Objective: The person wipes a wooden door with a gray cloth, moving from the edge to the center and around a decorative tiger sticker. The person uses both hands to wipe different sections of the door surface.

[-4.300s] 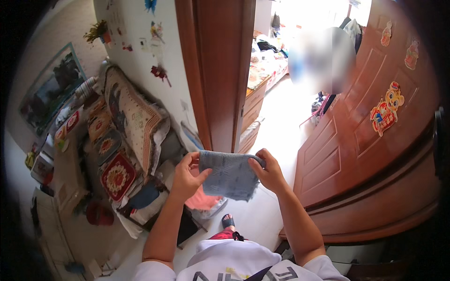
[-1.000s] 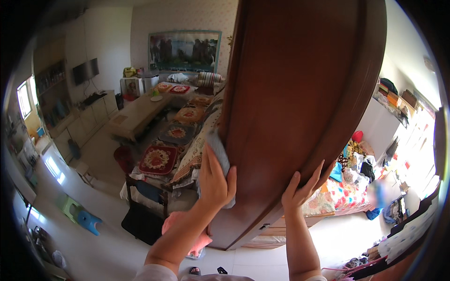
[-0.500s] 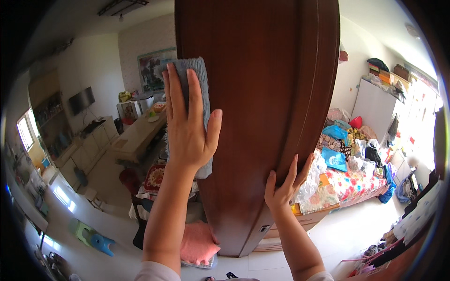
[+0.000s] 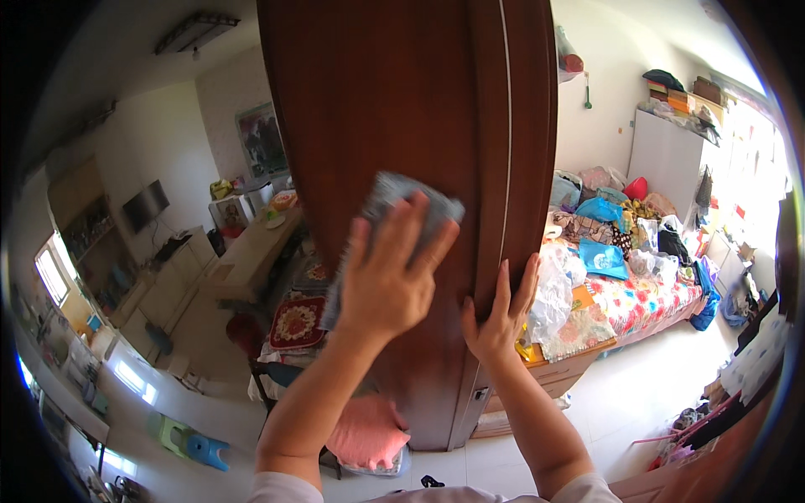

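Observation:
A dark brown wooden door panel stands upright before me. My left hand holds a folded grey terry cloth against its broad face; the fingers are spread over the cloth and blurred by motion. Lower and to the right, my right hand rests on the door's edge with fingers stretched out and nothing in them. A small metal latch sits on the edge below that hand.
Right of the door, a bed with a floral cover carries piled clothes and bags. At left are a long table, a low stool and a chair with a patterned red cushion. A pink cushion lies low beside the door.
My left hand and the cloth have moved right and down across the door, from its left edge onto its face, and tilted. My right hand stays on the door edge. The view has shifted.

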Demonstrator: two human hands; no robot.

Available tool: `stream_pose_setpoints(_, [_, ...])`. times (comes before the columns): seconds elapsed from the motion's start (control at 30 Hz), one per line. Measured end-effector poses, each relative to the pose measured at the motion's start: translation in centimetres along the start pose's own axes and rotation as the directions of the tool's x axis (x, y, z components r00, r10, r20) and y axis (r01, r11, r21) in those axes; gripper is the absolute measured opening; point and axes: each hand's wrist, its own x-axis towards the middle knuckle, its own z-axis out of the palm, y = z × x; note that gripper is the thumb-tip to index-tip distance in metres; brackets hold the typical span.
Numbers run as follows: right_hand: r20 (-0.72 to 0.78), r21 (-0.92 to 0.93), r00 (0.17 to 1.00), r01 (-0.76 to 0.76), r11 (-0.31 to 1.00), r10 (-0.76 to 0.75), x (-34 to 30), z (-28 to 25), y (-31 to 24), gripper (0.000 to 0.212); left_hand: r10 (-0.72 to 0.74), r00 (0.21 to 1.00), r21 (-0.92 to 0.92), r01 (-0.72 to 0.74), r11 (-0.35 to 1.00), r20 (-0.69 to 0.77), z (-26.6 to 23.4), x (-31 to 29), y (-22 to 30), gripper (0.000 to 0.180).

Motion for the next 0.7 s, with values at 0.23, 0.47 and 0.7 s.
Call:
stream_pose_setpoints(0.23, [0.037, 0.012, 0.999, -0.003, 1.0, 0.002, -1.8, -0.4, 0.8, 0.078, -0.167, 0.886, 0.039, 0.204, 0.978, -0.433, -1.2, 7.0, -4.7, 0.07])
stream_pose_setpoints(0.47, [0.09, 0.082, 0.996, -0.007, 0.997, -0.001, -3.2, -0.5, 1.4, 0.081, 0.006, 0.975, -0.005, -0.007, 1.0, -0.22, 2.9, 1.5, 4.4, 0.059])
stream_pose_setpoints(0.7, [0.094, 0.048, 0.996, 0.006, 0.999, -0.011, -5.5, -0.1, 2.2, 0.077, 0.024, 0.962, -0.165, -0.071, 0.984, -0.272, 1.7, 4.0, 3.0, 0.056])
